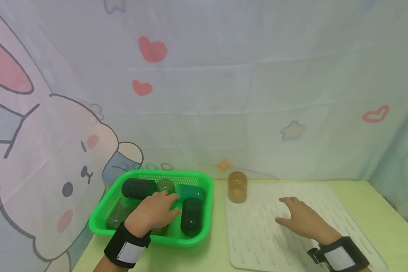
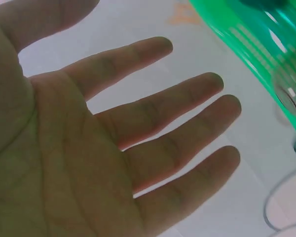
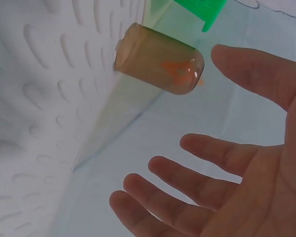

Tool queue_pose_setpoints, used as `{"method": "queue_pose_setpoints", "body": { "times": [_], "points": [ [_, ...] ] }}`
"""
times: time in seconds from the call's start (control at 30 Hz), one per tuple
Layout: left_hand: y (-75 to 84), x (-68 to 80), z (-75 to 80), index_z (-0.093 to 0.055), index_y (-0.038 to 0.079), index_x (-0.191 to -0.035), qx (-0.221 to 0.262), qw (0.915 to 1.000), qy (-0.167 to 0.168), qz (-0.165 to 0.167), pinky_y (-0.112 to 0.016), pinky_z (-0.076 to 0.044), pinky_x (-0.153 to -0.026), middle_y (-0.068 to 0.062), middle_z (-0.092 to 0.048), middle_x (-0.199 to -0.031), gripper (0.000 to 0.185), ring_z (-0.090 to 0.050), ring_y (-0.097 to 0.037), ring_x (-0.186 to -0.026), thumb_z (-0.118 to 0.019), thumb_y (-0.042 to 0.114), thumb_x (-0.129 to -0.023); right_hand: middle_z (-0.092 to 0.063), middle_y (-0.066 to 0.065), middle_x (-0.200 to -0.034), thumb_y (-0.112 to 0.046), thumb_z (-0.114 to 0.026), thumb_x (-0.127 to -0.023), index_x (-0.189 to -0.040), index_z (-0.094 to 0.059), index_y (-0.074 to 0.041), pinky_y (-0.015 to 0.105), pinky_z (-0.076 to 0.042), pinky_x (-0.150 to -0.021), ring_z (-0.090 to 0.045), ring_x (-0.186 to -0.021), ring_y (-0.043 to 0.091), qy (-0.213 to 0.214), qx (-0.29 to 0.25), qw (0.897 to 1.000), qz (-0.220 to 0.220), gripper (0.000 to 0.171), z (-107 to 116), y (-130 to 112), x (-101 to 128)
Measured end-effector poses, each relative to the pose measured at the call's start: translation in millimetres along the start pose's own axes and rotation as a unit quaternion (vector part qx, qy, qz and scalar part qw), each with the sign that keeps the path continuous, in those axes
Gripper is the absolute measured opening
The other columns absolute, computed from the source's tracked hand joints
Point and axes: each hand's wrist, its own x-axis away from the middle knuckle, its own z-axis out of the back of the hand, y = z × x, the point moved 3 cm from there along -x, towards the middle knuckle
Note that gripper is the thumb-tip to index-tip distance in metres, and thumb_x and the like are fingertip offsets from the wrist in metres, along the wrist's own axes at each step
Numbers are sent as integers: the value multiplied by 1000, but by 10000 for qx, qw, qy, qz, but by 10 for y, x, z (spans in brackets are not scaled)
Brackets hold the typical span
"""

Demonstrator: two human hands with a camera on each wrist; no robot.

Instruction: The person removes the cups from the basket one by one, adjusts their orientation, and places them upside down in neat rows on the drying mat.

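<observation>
- The left hand (image 1: pixel 155 212) is held over the green basket (image 1: pixel 204 226), fingers spread apart and straight; nothing is gripped, as the left wrist view shows an open palm (image 2: pixel 84 163) with the basket's rim (image 2: pixel 246 37) beyond the fingertips.
- Whether the fingers touch any cup beneath them cannot be told from the head view.
- Several translucent cups are seen lying on their sides in the basket: a dark green cup (image 1: pixel 138 187) at the back left, a second dark cup (image 1: pixel 192 216) at the front right just beside the left hand's fingertips, and a pale green cup (image 1: pixel 165 185) behind the hand.
- The right hand (image 1: pixel 304 220) is held low over the white ribbed mat (image 1: pixel 255 234), fingers relaxed and apart, with nothing in it; the right wrist view shows the open fingers (image 3: pixel 202 182) clear of any object.
- An amber cup (image 1: pixel 237 186) is stood upside down on the far left corner of the mat, near the basket and apart from the right hand; in the right wrist view the same cup (image 3: pixel 160 58) is seen ahead of the fingers, untouched.
- Basket and mat are set side by side on a pale yellow-green table (image 1: pixel 377 211), before a cartoon-printed curtain (image 1: pixel 224 94).
</observation>
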Motion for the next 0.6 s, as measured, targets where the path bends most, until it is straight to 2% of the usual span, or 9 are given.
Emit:
{"method": "queue_pose_setpoints", "body": {
  "times": [0.23, 0.43, 0.6],
  "points": [
    [-374, -239, 184, -49, 3, -136, -189, 9996, -152, 131, -55, -37, -98, -22, -47, -135, 52, -40, -42, -127, -64, 25, -91, -47, 32, -126, -43, -66, -86, -129, -48, 8, 57, -46, -83, -50, -111, 49, -120, -374, 9985, -380, 69, 28, 118, 204],
    [-685, -501, 237, -42, 0, -140, -457, 9972, -437, 391, -54, -38, -97, -23, -44, -138, 66, -40, -42, -126, -70, 25, -86, -45, 34, -129, -44, -66, -86, -131, -46, 9, 60, -44, -84, -45, -114, 52, -103, -459, 9973, -570, 71, 52, 236, 318],
    [-908, -601, 243, -38, -2, -142, -442, 9952, -562, 670, -54, -40, -95, -26, -42, -138, 75, -40, -45, -125, -76, 18, -80, -44, 33, -131, -47, -63, -87, -133, -43, 11, 58, -44, -84, -46, -114, 50, -115, -608, 9958, -676, 76, 47, 290, 401]
  ]
}}
